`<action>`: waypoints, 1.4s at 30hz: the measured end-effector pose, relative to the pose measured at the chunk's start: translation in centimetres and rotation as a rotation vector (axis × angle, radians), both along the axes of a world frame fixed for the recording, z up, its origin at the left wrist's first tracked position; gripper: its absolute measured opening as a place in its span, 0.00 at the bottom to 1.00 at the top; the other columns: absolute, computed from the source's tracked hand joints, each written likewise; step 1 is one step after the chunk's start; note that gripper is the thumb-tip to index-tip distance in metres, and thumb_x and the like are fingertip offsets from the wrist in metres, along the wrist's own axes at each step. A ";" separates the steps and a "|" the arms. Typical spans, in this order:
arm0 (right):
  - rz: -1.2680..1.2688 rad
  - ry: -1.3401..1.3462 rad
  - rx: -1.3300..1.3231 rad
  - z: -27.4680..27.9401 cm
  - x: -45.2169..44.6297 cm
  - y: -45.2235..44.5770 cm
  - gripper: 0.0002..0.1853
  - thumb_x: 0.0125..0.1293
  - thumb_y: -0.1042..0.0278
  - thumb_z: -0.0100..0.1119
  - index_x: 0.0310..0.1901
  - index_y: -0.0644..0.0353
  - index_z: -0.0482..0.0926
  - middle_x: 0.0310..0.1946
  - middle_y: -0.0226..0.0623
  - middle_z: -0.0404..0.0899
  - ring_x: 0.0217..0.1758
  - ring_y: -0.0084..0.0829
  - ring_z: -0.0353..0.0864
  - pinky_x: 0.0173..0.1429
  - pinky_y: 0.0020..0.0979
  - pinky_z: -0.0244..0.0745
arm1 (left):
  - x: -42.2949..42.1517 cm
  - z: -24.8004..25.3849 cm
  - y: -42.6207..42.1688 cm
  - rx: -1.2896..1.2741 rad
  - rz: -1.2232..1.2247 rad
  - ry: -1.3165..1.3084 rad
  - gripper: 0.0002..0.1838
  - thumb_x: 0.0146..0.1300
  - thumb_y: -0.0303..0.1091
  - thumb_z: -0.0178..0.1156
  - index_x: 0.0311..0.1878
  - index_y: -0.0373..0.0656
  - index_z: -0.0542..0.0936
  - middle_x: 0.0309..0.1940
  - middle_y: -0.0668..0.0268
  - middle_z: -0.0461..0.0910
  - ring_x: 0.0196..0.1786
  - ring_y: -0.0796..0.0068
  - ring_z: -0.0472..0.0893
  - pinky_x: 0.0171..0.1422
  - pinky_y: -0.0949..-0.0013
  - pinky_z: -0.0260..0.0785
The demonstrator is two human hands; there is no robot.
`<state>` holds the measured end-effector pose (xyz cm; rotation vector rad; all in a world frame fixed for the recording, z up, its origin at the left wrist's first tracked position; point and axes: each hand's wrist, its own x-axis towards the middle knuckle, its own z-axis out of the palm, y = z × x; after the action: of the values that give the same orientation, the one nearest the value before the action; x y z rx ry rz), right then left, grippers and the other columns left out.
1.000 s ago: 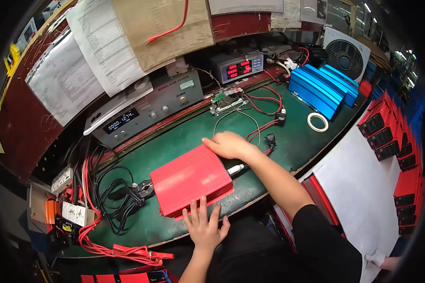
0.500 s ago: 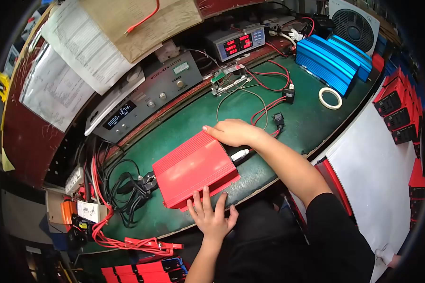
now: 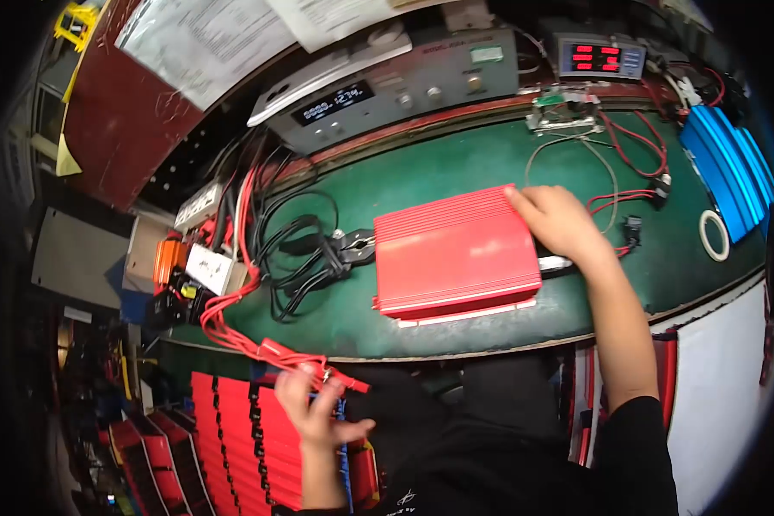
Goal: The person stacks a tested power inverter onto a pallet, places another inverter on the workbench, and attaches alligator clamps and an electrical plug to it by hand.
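A red power inverter [image 3: 456, 254] with a ribbed metal case lies on the green bench top. My right hand [image 3: 559, 219] grips its upper right corner; the fingers behind the edge are hidden. Below the bench edge, my left hand [image 3: 316, 413] is open, thumb spread away and fingertips at a red clip [image 3: 348, 378] on red cables [image 3: 224, 318]. Whether they touch the clip I cannot tell. A black clamp [image 3: 357, 247] with black cable meets the inverter's left end. At its right end is a white-tipped plug [image 3: 556, 263].
Behind stand a grey power supply [image 3: 387, 95] and a meter with red digits [image 3: 600, 58]. Blue cases [image 3: 722, 168] and a tape ring [image 3: 714, 236] lie at right. Red units [image 3: 224, 439] are stacked below the bench, beside a white board [image 3: 718, 387].
My left hand has left the inverter's front edge and moved left and down to the red clip. My right hand stays at the inverter's corner. The view has turned left.
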<state>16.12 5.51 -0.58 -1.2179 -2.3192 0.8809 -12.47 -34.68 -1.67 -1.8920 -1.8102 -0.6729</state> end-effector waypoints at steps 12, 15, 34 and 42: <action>0.025 0.063 -0.022 0.0 -0.1 0.0 0.35 0.85 0.42 0.48 0.36 0.71 0.86 0.34 0.65 0.84 0.43 0.67 0.83 0.52 0.59 0.75 | -15.5 -7.4 -3.5 -0.234 -0.150 0.414 0.75 0.41 0.75 0.83 0.89 0.73 0.48 0.89 0.48 0.46 0.90 0.37 0.51 0.86 0.18 0.40; 0.024 0.072 -0.019 0.0 -0.1 0.0 0.35 0.85 0.42 0.48 0.36 0.72 0.86 0.34 0.66 0.84 0.43 0.67 0.83 0.52 0.59 0.75 | -15.9 -7.2 -3.6 -0.305 -0.198 0.514 0.65 0.46 0.76 0.79 0.87 0.76 0.59 0.89 0.57 0.52 0.90 0.44 0.53 0.88 0.21 0.36; -0.022 0.033 0.009 0.8 -0.1 -0.4 0.36 0.83 0.40 0.51 0.34 0.72 0.85 0.31 0.65 0.84 0.40 0.66 0.84 0.50 0.58 0.77 | -14.3 -2.2 -2.4 -0.426 -0.223 0.438 0.49 0.50 0.70 0.79 0.75 0.66 0.73 0.75 0.51 0.71 0.76 0.45 0.75 0.84 0.26 0.54; -0.011 0.126 -0.049 0.6 -0.4 -0.4 0.33 0.83 0.44 0.53 0.34 0.72 0.84 0.29 0.63 0.81 0.36 0.64 0.83 0.45 0.57 0.75 | -8.9 2.6 2.0 -0.549 0.208 0.052 0.55 0.49 0.61 0.80 0.78 0.44 0.74 0.77 0.38 0.66 0.78 0.32 0.67 0.85 0.29 0.53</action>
<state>15.75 5.07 -0.01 -1.1588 -2.2018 0.9865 -21.32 -32.73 0.98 -1.9673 -2.2805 -0.0486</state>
